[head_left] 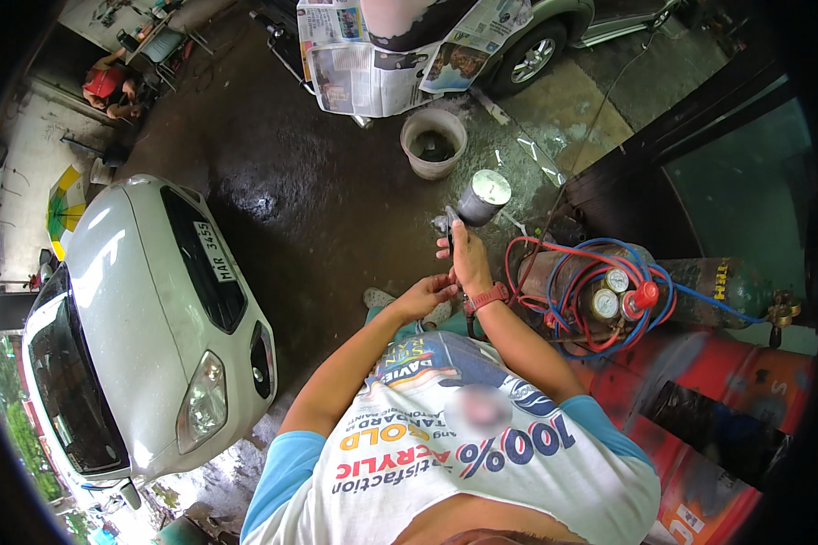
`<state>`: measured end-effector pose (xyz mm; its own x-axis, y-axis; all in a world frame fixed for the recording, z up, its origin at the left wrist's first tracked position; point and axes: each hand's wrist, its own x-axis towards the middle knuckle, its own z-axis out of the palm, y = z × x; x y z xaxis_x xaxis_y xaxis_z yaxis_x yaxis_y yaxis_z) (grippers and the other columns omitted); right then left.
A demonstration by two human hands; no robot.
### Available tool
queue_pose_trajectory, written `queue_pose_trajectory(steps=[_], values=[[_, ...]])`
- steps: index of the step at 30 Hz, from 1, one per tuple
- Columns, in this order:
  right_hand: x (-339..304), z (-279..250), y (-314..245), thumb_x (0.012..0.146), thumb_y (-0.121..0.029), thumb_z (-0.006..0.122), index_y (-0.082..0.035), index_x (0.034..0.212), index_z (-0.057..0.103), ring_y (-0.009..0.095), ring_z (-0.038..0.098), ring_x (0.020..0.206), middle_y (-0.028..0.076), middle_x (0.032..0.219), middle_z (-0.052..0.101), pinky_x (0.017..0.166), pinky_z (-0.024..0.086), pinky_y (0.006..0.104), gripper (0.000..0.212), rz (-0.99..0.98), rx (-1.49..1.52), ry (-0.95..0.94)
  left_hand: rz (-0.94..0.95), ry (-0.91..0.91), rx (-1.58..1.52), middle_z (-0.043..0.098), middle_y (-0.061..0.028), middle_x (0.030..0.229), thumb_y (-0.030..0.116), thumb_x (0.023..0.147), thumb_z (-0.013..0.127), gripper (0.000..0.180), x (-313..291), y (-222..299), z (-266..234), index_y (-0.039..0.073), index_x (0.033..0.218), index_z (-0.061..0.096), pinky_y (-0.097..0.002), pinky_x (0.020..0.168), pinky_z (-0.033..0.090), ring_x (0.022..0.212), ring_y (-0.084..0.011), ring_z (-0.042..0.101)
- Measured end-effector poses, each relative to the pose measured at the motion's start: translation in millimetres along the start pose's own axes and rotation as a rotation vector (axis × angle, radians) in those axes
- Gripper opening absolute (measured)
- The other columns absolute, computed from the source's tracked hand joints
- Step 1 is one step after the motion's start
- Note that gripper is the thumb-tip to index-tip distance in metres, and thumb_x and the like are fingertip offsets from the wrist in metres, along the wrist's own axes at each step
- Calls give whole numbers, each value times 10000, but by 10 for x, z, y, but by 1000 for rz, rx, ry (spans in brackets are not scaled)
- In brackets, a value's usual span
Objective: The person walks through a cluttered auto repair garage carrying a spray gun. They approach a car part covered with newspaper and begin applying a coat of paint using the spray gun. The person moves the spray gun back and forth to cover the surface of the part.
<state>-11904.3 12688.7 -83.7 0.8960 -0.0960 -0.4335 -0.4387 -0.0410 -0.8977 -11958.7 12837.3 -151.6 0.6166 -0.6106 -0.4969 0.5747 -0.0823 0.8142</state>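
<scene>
Head view looks down on both forearms reaching forward from the lower edge, elbows bent, hands meeting in front of the chest. Right hand (470, 257) is raised, fingers clenched round the grip of a spray gun (468, 211), whose grey cup with a pale lid tilts up and away above the wet floor (318, 182). Left hand (424, 295) sits just below, fingers curled near the gun's base; whether it grasps anything cannot be told. Gas cylinders (700, 291) with red and blue hoses lie to the right, a bucket (433, 143) beyond.
</scene>
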Motion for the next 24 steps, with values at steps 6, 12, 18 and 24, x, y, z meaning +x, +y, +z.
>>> queue_pose_trajectory(steps=[6, 12, 18, 24], values=[[228, -390, 316, 1052, -579, 394, 26, 1358, 587, 188, 725, 758, 160, 1002, 744, 408, 491, 288, 705, 57, -48, 106, -57, 343, 185, 677, -143, 1283, 277, 1020, 656, 474, -387, -151, -373, -19, 1382, 582, -347, 988, 518, 1170, -229, 643], [354, -840, 511, 1053, -575, 411, -4, 1334, 608, 187, 717, 691, 138, 966, 741, 377, 477, 291, 666, 111, 100, 307, -279, 850, 559, 705, -218, 1238, 290, 983, 660, 387, -1475, -1952, -1409, -34, 1190, 708, -397, 1003, 509, 1168, -315, 680], [298, -1038, 554, 1056, -591, 408, -18, 1345, 596, 174, 720, 698, 130, 950, 735, 354, 462, 274, 669, 63, 135, 413, -613, 1026, 70, 707, -72, 869, 289, 998, 683, 352, -2446, -2508, -1276, -21, 1157, 731, -343, 695, 519, 733, -165, 631], [367, -903, 420, 1056, -621, 382, 3, 1351, 568, 167, 718, 737, 136, 981, 733, 363, 474, 260, 715, -25, 72, 410, -527, 997, 50, 682, -25, 870, 272, 1036, 637, 320, -2223, -2282, -980, 8, 1200, 713, -301, 610, 477, 727, -124, 602]])
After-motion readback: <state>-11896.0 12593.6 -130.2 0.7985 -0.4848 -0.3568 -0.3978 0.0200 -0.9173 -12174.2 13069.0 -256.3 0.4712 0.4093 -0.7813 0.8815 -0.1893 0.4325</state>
